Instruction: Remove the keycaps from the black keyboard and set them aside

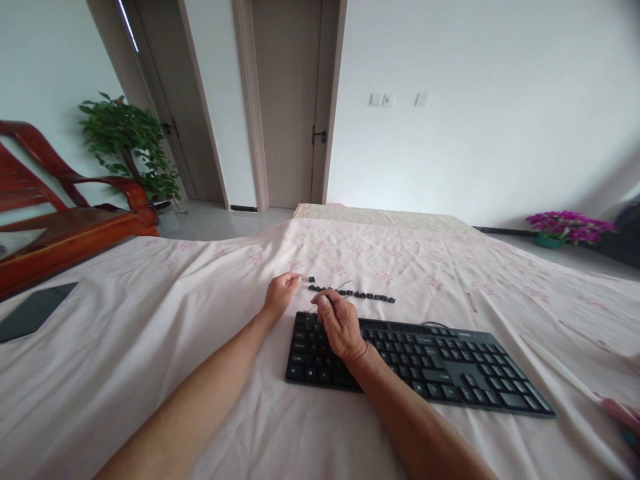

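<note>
A black keyboard lies on the patterned cloth, its upper left part behind my right hand. My right hand is closed over that corner, gripping a thin wire tool that looks like a wire keycap puller; its handle is mostly hidden in my fingers. Beyond the keyboard's back edge runs a row of small black keycaps. A single keycap sits just behind the row's left end. My left hand is pinched, with the fingertips at that keycap's left side.
The pale pink cloth is wrinkled. A dark flat device lies at the far left. A short thin stick rests right of the keycaps. Part of another person's hand shows at the right edge. A wooden chair stands at left.
</note>
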Demonstrator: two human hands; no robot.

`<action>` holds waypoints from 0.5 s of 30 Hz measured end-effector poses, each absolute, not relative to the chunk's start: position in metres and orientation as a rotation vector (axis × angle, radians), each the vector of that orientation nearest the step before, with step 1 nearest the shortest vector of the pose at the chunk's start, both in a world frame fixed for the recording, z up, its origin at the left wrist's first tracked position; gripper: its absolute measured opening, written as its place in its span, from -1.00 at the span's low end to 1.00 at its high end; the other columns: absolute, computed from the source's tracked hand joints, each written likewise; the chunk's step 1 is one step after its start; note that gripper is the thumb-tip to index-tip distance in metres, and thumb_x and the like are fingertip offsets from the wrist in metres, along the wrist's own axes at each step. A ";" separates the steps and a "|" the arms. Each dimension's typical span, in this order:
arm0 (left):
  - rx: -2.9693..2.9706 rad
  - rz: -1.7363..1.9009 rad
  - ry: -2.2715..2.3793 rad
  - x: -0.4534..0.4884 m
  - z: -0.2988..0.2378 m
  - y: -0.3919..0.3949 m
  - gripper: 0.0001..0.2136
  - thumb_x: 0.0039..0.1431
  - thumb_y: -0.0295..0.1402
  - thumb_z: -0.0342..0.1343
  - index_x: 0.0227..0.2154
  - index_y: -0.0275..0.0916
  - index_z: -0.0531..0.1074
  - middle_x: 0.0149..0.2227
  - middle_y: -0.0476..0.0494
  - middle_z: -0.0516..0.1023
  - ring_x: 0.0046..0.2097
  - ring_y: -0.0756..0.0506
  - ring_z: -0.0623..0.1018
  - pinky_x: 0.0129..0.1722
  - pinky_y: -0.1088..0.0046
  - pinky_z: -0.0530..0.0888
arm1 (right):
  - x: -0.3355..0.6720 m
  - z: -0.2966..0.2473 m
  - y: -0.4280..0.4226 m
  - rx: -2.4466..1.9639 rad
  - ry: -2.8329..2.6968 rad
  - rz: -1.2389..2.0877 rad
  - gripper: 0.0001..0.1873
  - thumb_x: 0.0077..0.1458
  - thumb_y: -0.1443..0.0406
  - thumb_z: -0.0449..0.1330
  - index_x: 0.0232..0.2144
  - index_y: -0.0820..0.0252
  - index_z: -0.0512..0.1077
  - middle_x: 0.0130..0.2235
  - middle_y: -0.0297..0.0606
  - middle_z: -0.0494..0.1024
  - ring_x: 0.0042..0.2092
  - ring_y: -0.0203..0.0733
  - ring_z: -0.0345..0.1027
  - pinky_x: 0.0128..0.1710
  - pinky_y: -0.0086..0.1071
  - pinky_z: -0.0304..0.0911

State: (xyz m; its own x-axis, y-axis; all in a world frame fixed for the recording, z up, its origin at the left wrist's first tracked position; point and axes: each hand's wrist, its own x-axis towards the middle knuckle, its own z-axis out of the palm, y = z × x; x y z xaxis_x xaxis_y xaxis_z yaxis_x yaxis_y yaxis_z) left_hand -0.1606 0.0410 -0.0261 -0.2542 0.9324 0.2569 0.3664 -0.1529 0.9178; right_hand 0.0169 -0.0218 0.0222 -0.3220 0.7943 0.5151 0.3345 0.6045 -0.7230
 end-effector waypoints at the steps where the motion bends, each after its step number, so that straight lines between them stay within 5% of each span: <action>1: 1.486 1.421 1.580 -0.162 -0.025 0.034 -0.73 0.09 -0.20 0.05 -0.29 -0.25 0.53 -0.23 -0.13 0.62 -0.14 -0.14 0.55 -0.12 0.42 0.42 | 0.018 0.023 -0.021 -0.906 -1.896 0.639 -0.65 0.29 0.17 -0.13 -0.28 0.17 0.39 -0.59 -0.40 0.34 -0.51 -0.30 0.29 -0.42 -0.46 0.14; 15: 1.642 1.345 1.399 -0.160 -0.009 -0.036 -0.73 0.15 -0.18 0.03 -0.25 -0.22 0.53 -0.22 -0.11 0.59 -0.12 -0.11 0.52 -0.06 0.41 0.39 | 0.026 0.034 -0.020 -0.817 -2.282 0.481 -0.69 0.29 0.21 -0.09 -0.30 0.16 0.41 -0.37 -0.33 0.52 -0.31 -0.25 0.41 -0.24 -0.44 0.20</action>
